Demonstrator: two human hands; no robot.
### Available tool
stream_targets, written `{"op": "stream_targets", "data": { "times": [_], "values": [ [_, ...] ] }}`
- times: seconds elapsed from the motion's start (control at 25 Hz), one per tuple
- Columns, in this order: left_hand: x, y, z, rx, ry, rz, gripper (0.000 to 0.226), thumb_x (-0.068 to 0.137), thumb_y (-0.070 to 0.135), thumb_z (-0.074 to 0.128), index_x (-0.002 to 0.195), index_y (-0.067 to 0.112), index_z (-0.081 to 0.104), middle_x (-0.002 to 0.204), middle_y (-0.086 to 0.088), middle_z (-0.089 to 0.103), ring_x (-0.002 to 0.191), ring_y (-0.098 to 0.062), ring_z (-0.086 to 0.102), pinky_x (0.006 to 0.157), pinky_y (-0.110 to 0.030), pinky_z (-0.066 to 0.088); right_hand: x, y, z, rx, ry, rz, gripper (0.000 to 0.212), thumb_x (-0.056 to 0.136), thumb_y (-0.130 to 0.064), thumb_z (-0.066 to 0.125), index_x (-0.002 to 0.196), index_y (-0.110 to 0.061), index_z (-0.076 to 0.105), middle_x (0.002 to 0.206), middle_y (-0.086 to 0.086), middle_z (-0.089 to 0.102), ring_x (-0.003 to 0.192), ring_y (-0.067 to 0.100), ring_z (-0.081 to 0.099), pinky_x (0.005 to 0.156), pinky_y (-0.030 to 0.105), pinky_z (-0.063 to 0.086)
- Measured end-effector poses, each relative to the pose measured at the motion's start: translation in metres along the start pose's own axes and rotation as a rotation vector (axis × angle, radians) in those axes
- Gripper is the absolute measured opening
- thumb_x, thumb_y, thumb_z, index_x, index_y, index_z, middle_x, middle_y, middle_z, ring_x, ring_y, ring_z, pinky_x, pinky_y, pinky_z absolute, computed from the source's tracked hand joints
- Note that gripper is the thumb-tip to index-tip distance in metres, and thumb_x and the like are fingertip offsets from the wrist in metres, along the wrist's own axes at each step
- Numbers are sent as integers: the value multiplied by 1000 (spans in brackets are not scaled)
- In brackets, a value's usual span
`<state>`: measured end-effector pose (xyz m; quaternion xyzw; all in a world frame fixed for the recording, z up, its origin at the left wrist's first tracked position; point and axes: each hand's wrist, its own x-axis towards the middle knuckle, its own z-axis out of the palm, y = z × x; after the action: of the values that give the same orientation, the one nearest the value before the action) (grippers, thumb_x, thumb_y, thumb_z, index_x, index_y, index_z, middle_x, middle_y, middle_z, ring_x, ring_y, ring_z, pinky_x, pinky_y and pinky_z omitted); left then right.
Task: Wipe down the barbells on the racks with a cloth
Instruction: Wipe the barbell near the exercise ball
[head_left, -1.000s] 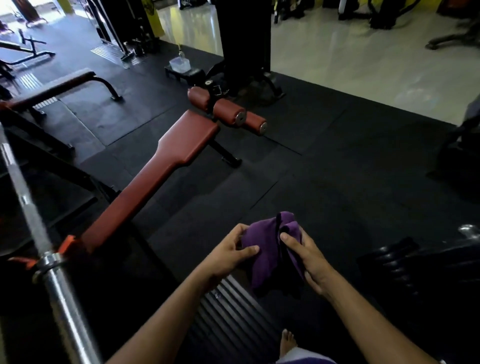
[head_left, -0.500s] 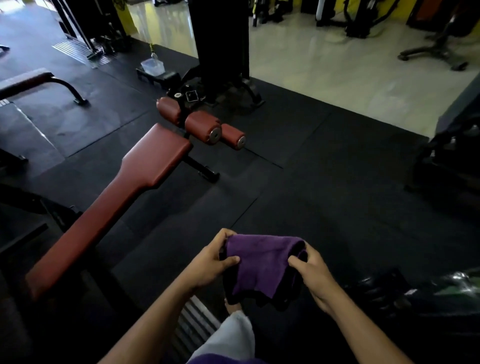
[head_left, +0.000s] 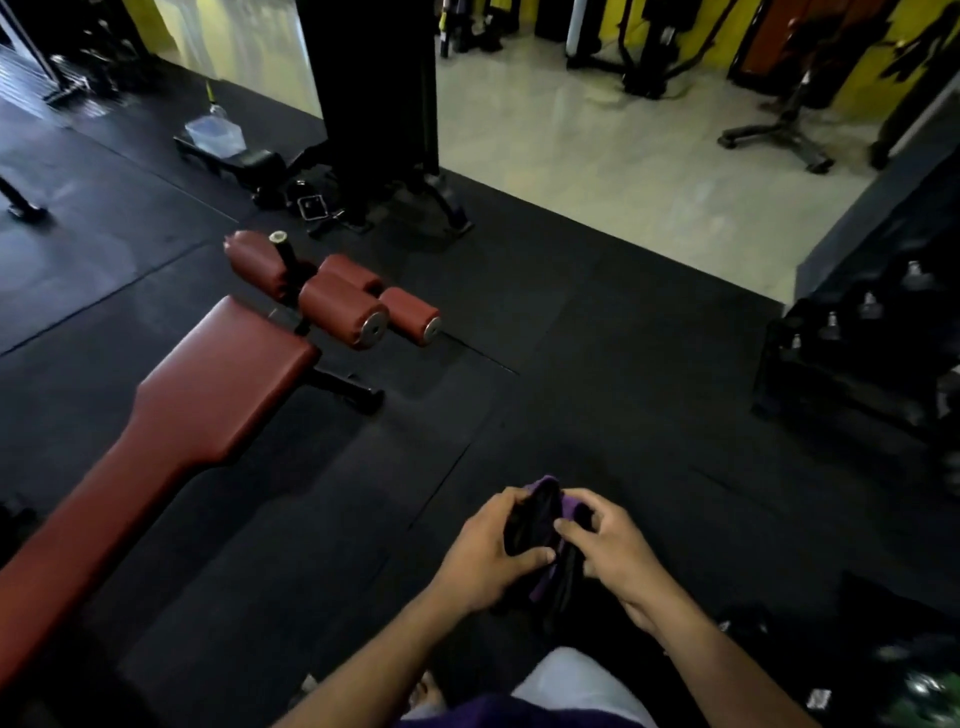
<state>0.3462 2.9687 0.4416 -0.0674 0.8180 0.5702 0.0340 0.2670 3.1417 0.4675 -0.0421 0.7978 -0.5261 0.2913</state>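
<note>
Left hand (head_left: 485, 553) grips bunched purple cloth (head_left: 545, 540), fingers curled round left side, thumb pressed on front. Right hand (head_left: 608, 553) pinches same cloth from right; two hands close together, low centre of frame, above black rubber floor (head_left: 597, 364). One red padded bench (head_left: 171, 436) runs from lower left toward middle left. Four red roller pads (head_left: 340, 306) at bench's far end. One clear plastic container (head_left: 215, 132) upper left. No barbell identifiable in view.

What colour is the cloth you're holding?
Purple, with darker folds; the cloth shows between both hands in the head view.
</note>
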Motion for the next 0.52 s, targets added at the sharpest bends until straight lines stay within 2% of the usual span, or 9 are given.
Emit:
{"op": "stream_targets", "data": {
  "times": [0.08, 0.16, 0.32, 0.44, 0.52],
  "values": [
    [38, -1, -8, -23, -19, -1, 56, 82, 37, 78, 132, 33, 54, 121, 14, 65, 113, -5, 62, 100, -38, 51, 29, -5, -9, 43, 0, 9, 23, 91, -20, 68, 107, -37, 70, 103, -4, 75, 100, 19, 72, 90, 58, 57],
    [80, 2, -13, -32, -49, 2, 59, 81, 32, 81, 134, 34, 54, 120, 15, 67, 113, -2, 62, 100, -33, 51, 62, -15, -22, 66, -2, 14, 33, 95, -14, 65, 112, -42, 68, 107, -6, 74, 103, 17, 71, 88, 57, 58],
    [171, 5, -22, 36, -156, 12, 71, 77, 17, 75, 138, 37, 46, 122, 17, 64, 115, 0, 61, 99, -29, 52, 141, -33, -58, 54, -51, 7, 54, 95, -7, 57, 121, -55, 60, 117, -11, 67, 108, 12, 67, 87, 42, 61],
    [250, 18, -41, 113, -216, 34, 67, 77, 4, 65, 135, 31, 43, 113, 13, 67, 101, 0, 66, 87, -25, 54, 208, -58, -92, -83, -66, -52, 52, 93, -14, 61, 120, -58, 56, 112, -13, 64, 98, 0, 65, 83, 26, 56],
    [310, 32, -62, 177, -242, 57, 62, 77, 3, 60, 128, 32, 41, 106, 11, 67, 90, -2, 66, 78, -24, 53, 264, -80, -117, -259, -39, -177, 39, 91, -22, 68, 117, -50, 59, 109, -15, 59, 99, -4, 60, 88, 23, 52]
  ]
}}
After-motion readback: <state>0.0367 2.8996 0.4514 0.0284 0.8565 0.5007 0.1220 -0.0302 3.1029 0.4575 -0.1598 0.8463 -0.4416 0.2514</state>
